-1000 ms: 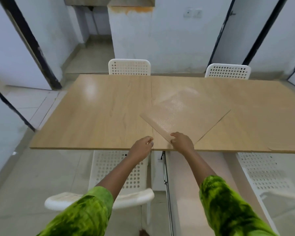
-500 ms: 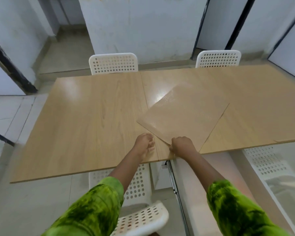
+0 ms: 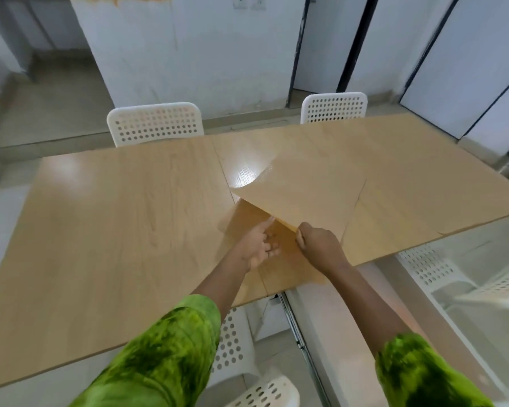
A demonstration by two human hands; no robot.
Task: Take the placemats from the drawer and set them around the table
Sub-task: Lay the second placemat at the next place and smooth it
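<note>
A tan placemat (image 3: pixel 306 195), nearly the same colour as the wooden table (image 3: pixel 115 230), is raised at its near corner. My right hand (image 3: pixel 321 248) is shut on that corner, pinching it. Its far part still rests on the table, and its left edge curls upward. My left hand (image 3: pixel 257 245) is just left of the right one, fingers spread and reaching under the raised edge. The fingertips rest on or near another tan mat (image 3: pixel 247 218) lying flat in the shadow beneath. Both forearms wear green sleeves.
Two white perforated chairs (image 3: pixel 155 123) (image 3: pixel 334 108) stand at the table's far side. Another (image 3: pixel 232 348) is tucked under the near edge, and one more (image 3: pixel 429 268) stands at the right. A metal rail (image 3: pixel 294 327) runs below the table edge.
The placemat's near corner has lifted off the table in my right hand. My left hand has opened and slid under the raised edge. The view has tilted and moved closer.
</note>
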